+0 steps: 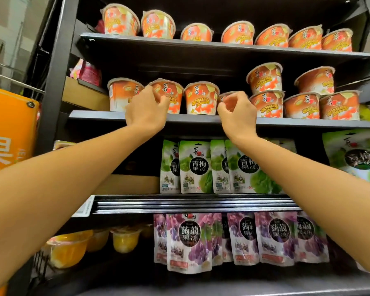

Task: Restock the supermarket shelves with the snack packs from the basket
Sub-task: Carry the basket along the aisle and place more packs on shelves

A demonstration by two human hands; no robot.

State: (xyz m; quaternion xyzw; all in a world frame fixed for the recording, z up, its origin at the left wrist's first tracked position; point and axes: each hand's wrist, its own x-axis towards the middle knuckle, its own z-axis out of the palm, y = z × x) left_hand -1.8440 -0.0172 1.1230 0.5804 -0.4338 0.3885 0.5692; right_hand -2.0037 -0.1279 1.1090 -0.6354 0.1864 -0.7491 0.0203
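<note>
Centre frame, left hand [146, 107] and right hand [236, 112] grip 2 orange cups [175, 99] on the middle shelf [90, 115]; next, probably nudge them level.

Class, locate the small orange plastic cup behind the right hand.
Head view, centre: the small orange cup sits on the second shelf behind the right hand, between a neighbouring cup and a two-cup stack.
</note>
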